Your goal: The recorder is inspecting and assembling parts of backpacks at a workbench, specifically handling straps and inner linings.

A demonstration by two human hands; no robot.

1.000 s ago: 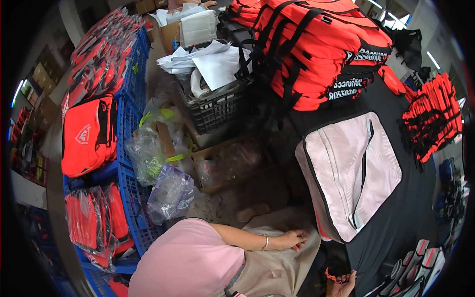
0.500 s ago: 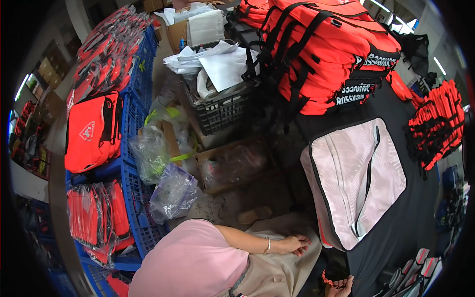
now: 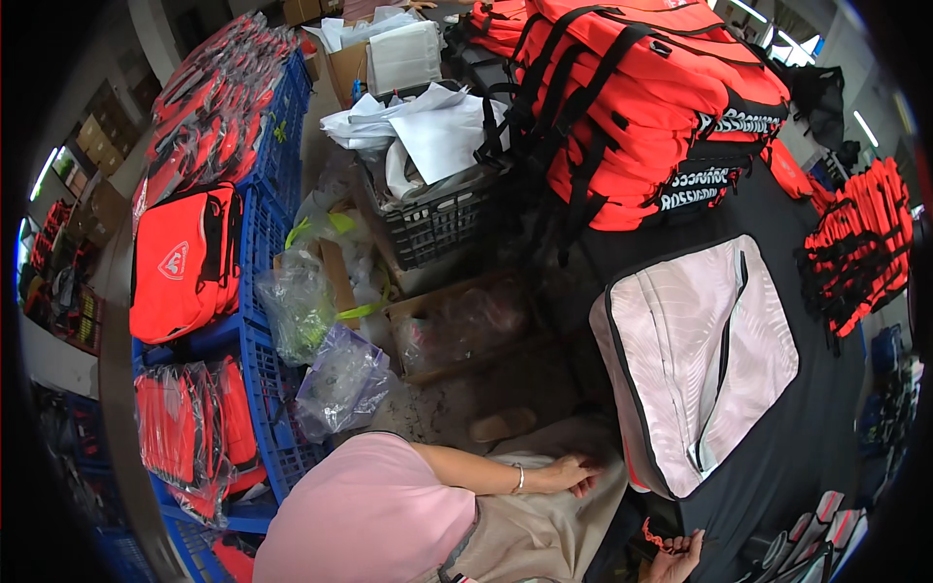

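Note:
My left hand [image 3: 566, 474] rests on my beige-clad lap, its fingers curled inward; whatever they may hold is hidden. Low in the picture, partly cut off, my right hand [image 3: 677, 558] has bent fingers beside a small orange-red looped thing [image 3: 654, 533] with a dark part, too small to name. Just ahead of both hands, a pale pink patterned fabric bag [image 3: 671, 340] with dark edging lies flat on the black-covered table [image 3: 777, 428]. Its long slanting zip is partly parted. Neither hand touches the bag.
Stacked red-orange backpacks [image 3: 622, 126] stand at the table's far end. Left are blue crates [image 3: 262, 379] with plastic-wrapped red bags [image 3: 190, 428]. A black crate [image 3: 437, 228] holds white sheets. Cut grey pieces [image 3: 816, 534] lie at lower right. A cardboard box [image 3: 457, 325] sits on the floor.
My right hand has shifted slightly right and up, and the orange-red looped thing beside it has moved too. My left hand has slid slightly left. The pink bag keeps its place.

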